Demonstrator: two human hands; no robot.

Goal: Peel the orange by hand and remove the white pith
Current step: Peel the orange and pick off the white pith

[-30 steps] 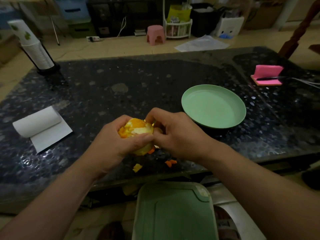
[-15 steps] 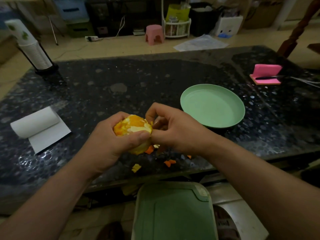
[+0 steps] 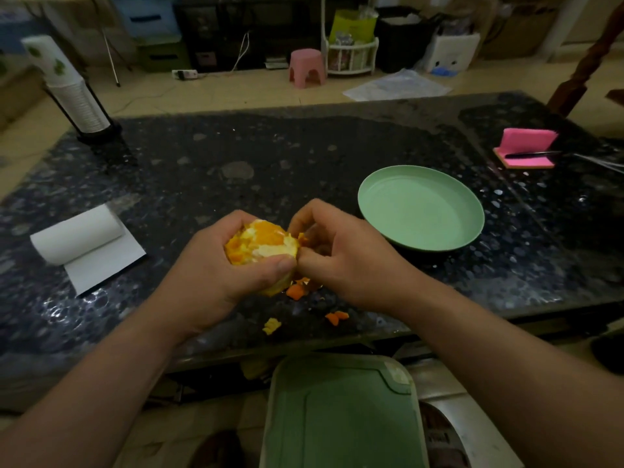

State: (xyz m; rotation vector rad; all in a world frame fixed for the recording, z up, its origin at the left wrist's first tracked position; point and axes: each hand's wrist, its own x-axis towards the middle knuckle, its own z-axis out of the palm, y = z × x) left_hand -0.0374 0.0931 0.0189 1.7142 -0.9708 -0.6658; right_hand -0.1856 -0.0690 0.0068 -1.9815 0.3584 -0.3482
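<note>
One big table (image 3: pixel 304 157), dark stone, shiny, full of pale specks. Lower down, by its front edge, a flat green board (image 3: pixel 341 417) with round corners and a groove. On the right of the table, a round green plate (image 3: pixel 420 211), smooth and shallow. On the left, a white paper roll (image 3: pixel 77 238), one sheet pulled out flat. Far left, a tall stack of white cups (image 3: pixel 72 96), green leaf shapes on top. Left hand (image 3: pixel 216 278) wrapped round the orange (image 3: pixel 261 243), thumb across the front. Right hand (image 3: pixel 344 261) touching its right side, fingers curled, pinching at the edge. Far right, a pink folded pad (image 3: pixel 526 148). Orange half bare and bumpy, white fluff over wet flesh. Under the hands, a few torn peel bits (image 3: pixel 336 317) on the table.
</note>
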